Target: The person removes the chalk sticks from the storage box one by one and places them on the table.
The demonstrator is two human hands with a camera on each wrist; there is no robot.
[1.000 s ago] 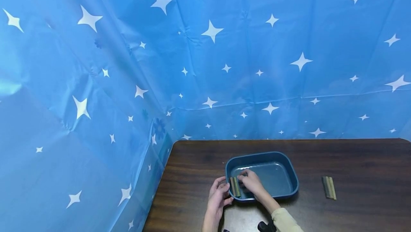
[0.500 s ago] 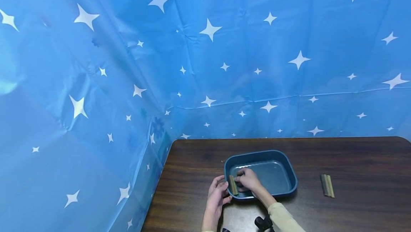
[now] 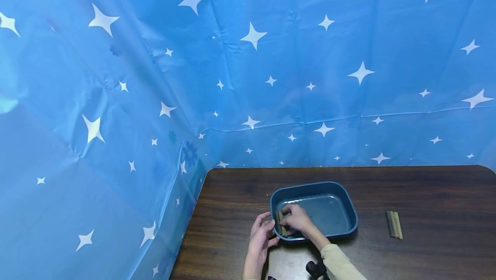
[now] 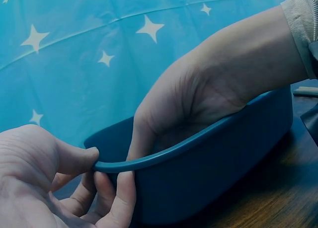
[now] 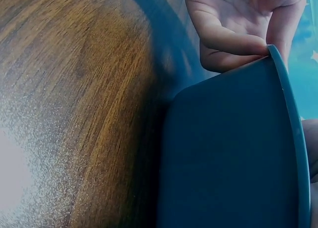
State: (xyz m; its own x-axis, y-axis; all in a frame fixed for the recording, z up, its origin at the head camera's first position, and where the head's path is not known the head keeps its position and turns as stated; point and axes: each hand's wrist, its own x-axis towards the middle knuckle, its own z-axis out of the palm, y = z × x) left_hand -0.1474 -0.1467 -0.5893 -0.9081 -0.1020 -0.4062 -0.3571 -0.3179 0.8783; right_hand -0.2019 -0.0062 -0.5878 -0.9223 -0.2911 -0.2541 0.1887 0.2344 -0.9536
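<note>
A dark blue rectangular basin (image 3: pixel 347 228) stands on the table. My left hand (image 3: pixel 260 240) pinches its near left rim, with the thumb on top and fingers below, as the left wrist view shows (image 4: pixel 74 183). Inside the basin, by its left wall, several short brownish and yellowish sticks (image 3: pixel 283 231) lie side by side. Over the near wall reaches my right hand (image 3: pixel 297 219), its bent fingers right at these sticks. Whether they grip or only touch a stick is hidden: in both wrist views the basin wall covers the right fingertips.
Off to the right on the brown wooden table (image 3: pixel 438 211) lies a small group of similar sticks (image 3: pixel 394 225). A blue curtain with white stars (image 3: pixel 271 56) hangs behind the table and along its left side. The basin's wall rises between the right wrist and the tabletop.
My right hand has moved left inside the basin, from beside the sticks up against them, and now partly covers them. The left hand keeps its hold on the rim.
</note>
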